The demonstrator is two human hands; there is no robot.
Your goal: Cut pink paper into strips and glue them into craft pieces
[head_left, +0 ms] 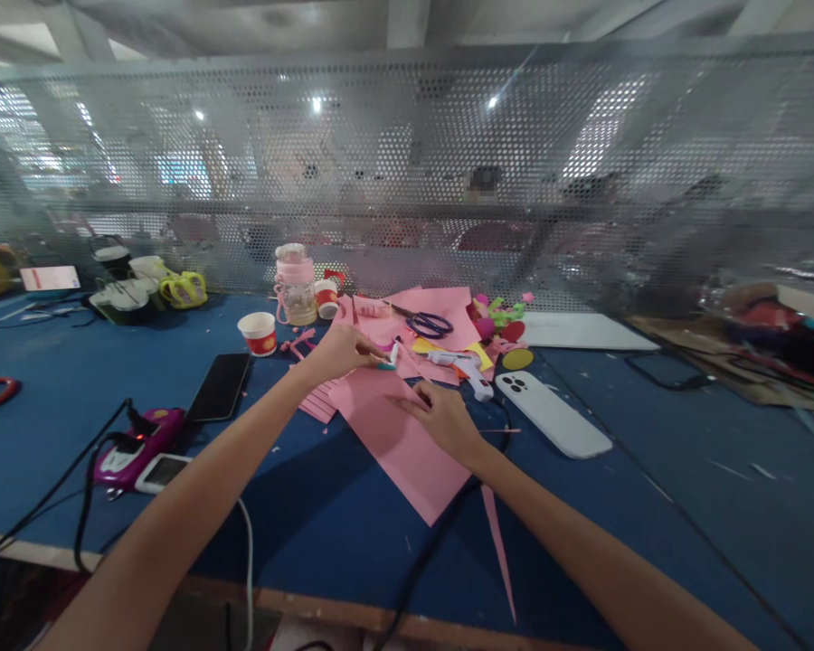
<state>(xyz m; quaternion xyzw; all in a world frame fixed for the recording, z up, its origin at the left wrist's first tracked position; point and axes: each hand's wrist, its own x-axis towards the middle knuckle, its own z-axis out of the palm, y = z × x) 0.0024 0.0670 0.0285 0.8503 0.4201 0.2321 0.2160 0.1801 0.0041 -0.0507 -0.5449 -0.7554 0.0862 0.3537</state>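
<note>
A sheet of pink paper (397,448) lies slantwise on the blue table in front of me. At its far left corner my left hand (343,353) has its thumb and fingers pinched together on a small teal-and-white item (388,362), whose kind is unclear. My right hand (448,423) rests over the sheet's right side, thumb and fingers stretched out to the left across the paper. Just beyond the hands lie a white glue gun (467,365), dark-handled scissors (429,324) and more pink paper (456,306). Striped pink paper (318,402) pokes out beneath my left wrist.
Left are a paper cup (258,333), a pink bottle (294,285), a black phone (221,387) and a purple power strip (139,448) with cables. A white phone (553,414) lies right, near colourful scraps (502,316). A perforated metal screen (407,181) stands behind.
</note>
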